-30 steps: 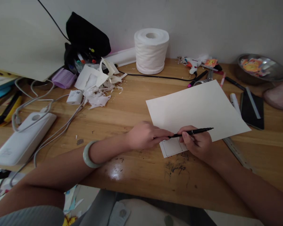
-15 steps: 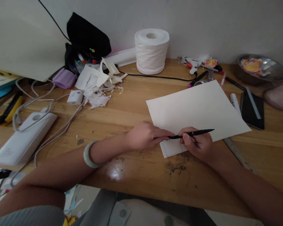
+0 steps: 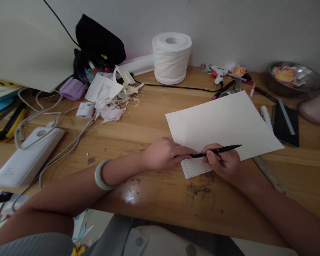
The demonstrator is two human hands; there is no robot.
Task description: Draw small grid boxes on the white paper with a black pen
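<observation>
A black pen (image 3: 224, 149) is gripped in my right hand (image 3: 225, 163), its tip low at the left and its back end up to the right. Under both hands lies a small white paper (image 3: 196, 167) with thin black lines drawn on it like a box. My left hand (image 3: 164, 153) rests on its left upper edge, fingers stretched out flat, fingertips close to the pen tip. The point where the tip meets the paper is partly hidden by the fingers. Just behind is a large blank white sheet (image 3: 218, 124).
Paper scraps (image 3: 109, 96) lie at the left, near a white power bank (image 3: 29, 156) with cables. A white tissue roll (image 3: 172, 58) stands at the back. At right are a metal bowl (image 3: 314, 80), a glue gun (image 3: 218, 74), a black notebook (image 3: 285, 124) and a ruler (image 3: 269, 174).
Almost nothing differs. The back end of the pen has shifted very slightly; both hands and the papers stay in place.
</observation>
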